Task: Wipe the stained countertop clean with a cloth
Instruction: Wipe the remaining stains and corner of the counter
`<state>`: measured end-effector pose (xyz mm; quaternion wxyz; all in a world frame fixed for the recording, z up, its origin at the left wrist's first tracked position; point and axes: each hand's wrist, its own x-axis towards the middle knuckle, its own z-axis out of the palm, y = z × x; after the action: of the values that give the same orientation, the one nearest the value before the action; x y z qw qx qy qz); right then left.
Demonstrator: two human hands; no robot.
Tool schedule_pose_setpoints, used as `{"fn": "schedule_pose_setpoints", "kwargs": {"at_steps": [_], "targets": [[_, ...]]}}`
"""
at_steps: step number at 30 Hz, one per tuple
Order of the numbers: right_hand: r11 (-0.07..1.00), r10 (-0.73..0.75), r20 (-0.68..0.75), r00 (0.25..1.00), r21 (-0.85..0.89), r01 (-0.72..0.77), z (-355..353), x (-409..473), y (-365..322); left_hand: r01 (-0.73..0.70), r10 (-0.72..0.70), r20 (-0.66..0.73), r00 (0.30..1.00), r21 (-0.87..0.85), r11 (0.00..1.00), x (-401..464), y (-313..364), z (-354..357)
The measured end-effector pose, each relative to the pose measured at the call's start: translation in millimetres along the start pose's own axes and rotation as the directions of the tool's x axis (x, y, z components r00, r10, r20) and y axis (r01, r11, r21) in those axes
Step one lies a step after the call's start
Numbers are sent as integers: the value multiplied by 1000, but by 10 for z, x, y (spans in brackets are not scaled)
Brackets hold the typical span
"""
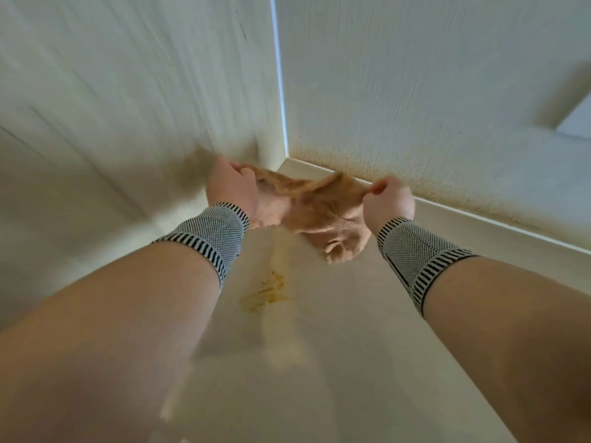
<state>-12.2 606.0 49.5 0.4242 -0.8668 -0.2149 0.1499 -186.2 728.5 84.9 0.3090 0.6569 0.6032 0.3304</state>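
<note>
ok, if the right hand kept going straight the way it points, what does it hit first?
Probably the stained wall just beyond the right hand, near where it joins the countertop. Depth is unclear. The hand pinches the cloth.

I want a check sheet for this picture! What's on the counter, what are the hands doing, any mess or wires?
Surface: pale cream countertop with a yellow-brown smeared stain.
Job's things: crumpled orange-tan cloth, held up between both hands beyond the stain.
Clutter: nothing seen.
Grippers: left hand grips one end of the cloth; right hand pinches the other; both wear striped grey wristbands.
Cables: nothing seen.
Surroundings: textured white corner walls, brownish speckling near the base.
</note>
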Motion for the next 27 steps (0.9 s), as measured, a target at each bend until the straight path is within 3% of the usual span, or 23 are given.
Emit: {"fn": "schedule_pose_setpoints", "kwargs": {"at_steps": [2, 4, 6, 7, 9, 11, 13, 16, 18, 20, 21, 22, 24, 25, 27], "targets": [[993, -113, -27, 993, 14, 113, -115, -34, -163, -67, 65, -58, 996, -32, 997, 91, 90, -171], [992, -127, -36, 991, 13, 128, -208, -101, -171, -133, 134, -55, 989, 23, 991, 110, 63, -327], [999, -29, -57, 998, -14, 28, -292, -192, -30, -206, 175, 142, 974, 246, 947, 13, -65, -420], [998, 45, -59, 997, -45, -47, -322, -228, 104, -261, 138, 317, 938, 388, 884, -83, -164, -429], [958, 186, -30, 982, -215, -188, -332, -314, 402, -380, -81, 626, 775, 566, 731, -319, -415, -371], [898, 312, 3, 950, -327, -294, -265, -449, 613, -451, -278, 721, 635, 638, 624, -520, -688, -295], [879, 421, -33, 906, -233, -417, -164, -534, 724, -464, -333, 724, 604, 659, 592, -648, -866, -236], [874, 477, -44, 878, -84, -479, -10, -634, 640, -406, -332, 699, 634, 666, 626, -686, -958, -257], [936, 347, 34, 937, -74, -344, 158, -717, 446, -360, -312, 641, 701, 696, 621, -607, -1028, -332], [993, 120, 189, 975, -41, -114, 326, -943, 193, -308, -290, 572, 767, 725, 616, -507, -1132, -420], [999, 14, 331, 944, -51, 3, 421, -1071, 86, -288, -273, 542, 795, 733, 616, -472, -1177, -472], [988, -62, 495, 867, -94, 124, 542, -1194, 27, -262, -261, 512, 818, 736, 624, -456, -1203, -521], [919, -75, 701, 709, -227, 322, 740, -1367, 14, -225, -224, 463, 858, 729, 646, -460, -1232, -572], [879, -70, 703, 708, -292, 377, 786, -1388, 28, -215, -207, 446, 870, 724, 656, -472, -1234, -579], [832, -89, 556, 826, -415, 369, 797, -1354, 58, -206, -167, 424, 890, 701, 683, -521, -1250, -569]]}}
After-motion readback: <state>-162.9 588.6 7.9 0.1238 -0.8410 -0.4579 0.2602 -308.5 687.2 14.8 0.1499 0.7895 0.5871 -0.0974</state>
